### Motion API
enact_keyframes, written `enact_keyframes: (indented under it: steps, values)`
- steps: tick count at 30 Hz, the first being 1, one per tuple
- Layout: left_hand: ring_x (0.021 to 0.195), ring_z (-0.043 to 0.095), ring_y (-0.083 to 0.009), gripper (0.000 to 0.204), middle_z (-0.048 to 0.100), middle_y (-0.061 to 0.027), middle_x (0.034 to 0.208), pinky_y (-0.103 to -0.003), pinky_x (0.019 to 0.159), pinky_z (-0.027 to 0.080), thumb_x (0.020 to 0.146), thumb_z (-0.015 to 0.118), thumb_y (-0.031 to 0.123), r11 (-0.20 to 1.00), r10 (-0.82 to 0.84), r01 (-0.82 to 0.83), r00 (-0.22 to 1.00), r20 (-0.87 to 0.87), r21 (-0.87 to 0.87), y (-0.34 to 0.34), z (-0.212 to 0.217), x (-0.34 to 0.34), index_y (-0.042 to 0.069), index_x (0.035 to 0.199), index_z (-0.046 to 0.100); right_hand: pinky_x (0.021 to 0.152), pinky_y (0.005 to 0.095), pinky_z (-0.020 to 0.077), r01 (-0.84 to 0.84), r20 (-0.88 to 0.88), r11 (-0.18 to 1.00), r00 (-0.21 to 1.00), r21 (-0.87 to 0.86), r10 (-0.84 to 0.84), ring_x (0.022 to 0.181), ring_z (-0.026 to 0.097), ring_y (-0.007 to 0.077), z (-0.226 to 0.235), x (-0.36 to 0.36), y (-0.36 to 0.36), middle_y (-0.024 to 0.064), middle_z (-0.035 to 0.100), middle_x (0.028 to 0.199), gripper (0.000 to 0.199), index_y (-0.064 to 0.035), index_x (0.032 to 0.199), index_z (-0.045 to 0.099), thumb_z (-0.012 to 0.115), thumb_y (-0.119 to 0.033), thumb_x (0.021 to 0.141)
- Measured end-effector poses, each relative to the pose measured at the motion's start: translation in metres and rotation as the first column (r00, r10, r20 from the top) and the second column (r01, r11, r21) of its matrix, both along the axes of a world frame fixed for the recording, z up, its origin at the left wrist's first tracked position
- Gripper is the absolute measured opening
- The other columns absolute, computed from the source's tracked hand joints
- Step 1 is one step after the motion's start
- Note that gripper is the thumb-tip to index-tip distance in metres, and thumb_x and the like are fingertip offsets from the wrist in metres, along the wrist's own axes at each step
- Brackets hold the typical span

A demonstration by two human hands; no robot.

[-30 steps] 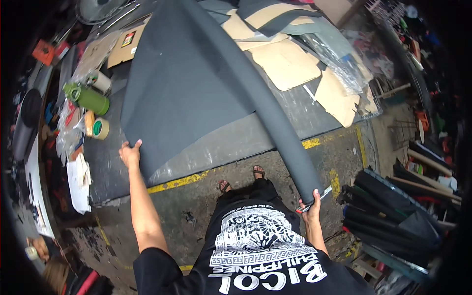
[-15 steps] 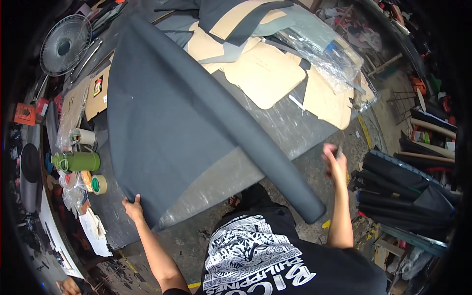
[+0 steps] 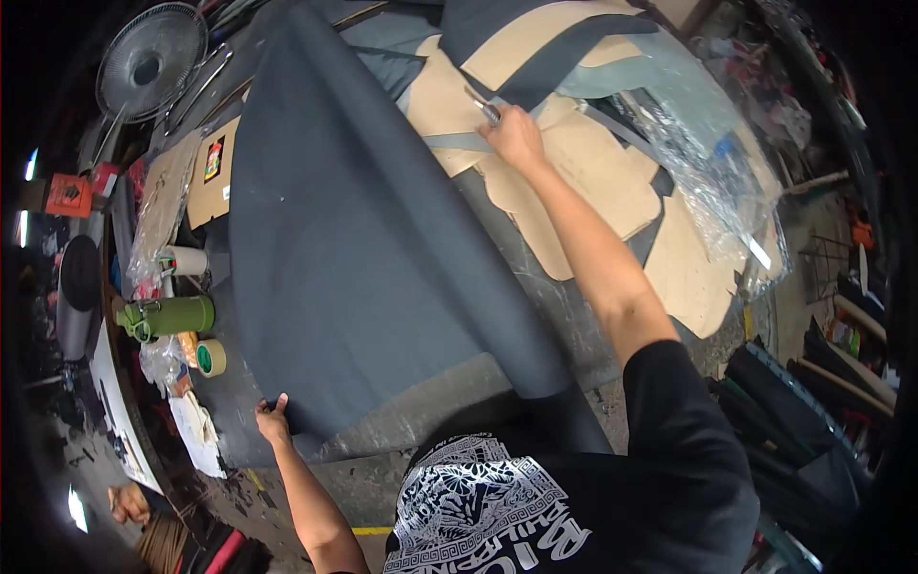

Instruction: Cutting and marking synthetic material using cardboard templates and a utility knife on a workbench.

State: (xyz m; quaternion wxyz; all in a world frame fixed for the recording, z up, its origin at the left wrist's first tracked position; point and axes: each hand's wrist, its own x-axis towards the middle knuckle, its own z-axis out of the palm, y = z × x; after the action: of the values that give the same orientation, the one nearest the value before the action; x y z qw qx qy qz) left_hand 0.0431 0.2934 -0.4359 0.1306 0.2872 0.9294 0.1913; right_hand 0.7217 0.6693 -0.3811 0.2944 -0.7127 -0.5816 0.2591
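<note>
A large dark grey sheet [image 3: 354, 258] lies over the table, partly rolled along its right side. My left hand [image 3: 273, 417] pinches the sheet's near left corner at the table's front edge. My right arm reaches across the roll, and my right hand [image 3: 517, 140] is closed round a small silver tool [image 3: 489, 111] whose kind I cannot make out. Under that hand lie tan card patterns [image 3: 593, 172], overlapping with dark and grey sheet pieces. The roll's near end drops past the table edge beside my body.
Along the left stand a green flask [image 3: 172, 316], a white mug [image 3: 184, 260] and a tape roll [image 3: 211, 357]. A fan [image 3: 148, 67] is at the far left. Clear plastic [image 3: 698, 182] covers the table's right part. Dark rolls [image 3: 784, 392] fill the right side.
My right hand has swung forward and left, from beside the table's front edge to above the card patterns. My left hand stays at the sheet's corner. The roll's near end has shifted towards my body.
</note>
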Motion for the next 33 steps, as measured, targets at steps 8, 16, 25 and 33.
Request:
enact_keyframes:
  steps: [8,16,25,33]
  values:
    - [0.099,0.064,-0.0255,0.061,0.07,-0.0152,0.107,-0.034,0.094,0.05,0.072,0.096,0.025,0.995,-0.011,0.006,0.999,0.047,0.096,0.011,0.01,0.027,-0.002,0.114,0.06,0.103,0.0429,0.051,0.193,0.314,0.936,0.944,-0.294,-0.096,0.124,0.063,0.0349,-0.023,-0.025,0.093,0.0235,0.064,0.133,0.054,0.0025,0.129,0.061,0.072,-0.032,0.089]
    - [0.101,0.065,-0.0285,0.061,0.071,-0.018,0.109,-0.036,0.094,0.05,0.075,0.093,0.028,0.998,0.005,-0.004,1.0,-0.007,0.058,0.009,0.025,0.049,-0.003,0.116,0.06,0.106,0.0416,0.0514,0.319,0.316,0.911,0.92,-0.261,-0.231,0.127,0.062,0.0356,-0.025,-0.052,0.098,0.0268,0.063,0.135,0.059,0.0034,0.135,0.056,0.07,-0.015,0.082]
    - [0.118,0.063,-0.04,0.065,0.067,-0.0241,0.125,-0.045,0.1,0.049,0.08,0.087,0.033,0.998,-0.028,0.034,0.991,-0.131,0.043,0.009,0.033,0.076,-0.003,0.128,0.06,0.087,0.0385,0.0583,0.347,0.217,0.894,0.931,-0.283,-0.292,0.102,0.075,0.0297,-0.039,-0.023,0.099,0.0181,0.075,0.111,0.023,-0.0015,0.096,0.078,0.073,-0.011,0.075]
    - [0.119,0.062,-0.0394,0.069,0.066,-0.0228,0.128,-0.045,0.102,0.048,0.081,0.086,0.038,0.999,-0.04,0.043,0.991,-0.131,0.023,0.009,0.035,0.07,-0.001,0.131,0.058,0.054,0.0317,0.0458,0.148,-0.51,0.962,0.824,-0.228,-0.248,0.061,0.06,0.0169,-0.021,0.007,0.112,0.008,0.065,0.071,0.008,-0.0023,0.073,0.067,0.073,-0.005,0.076]
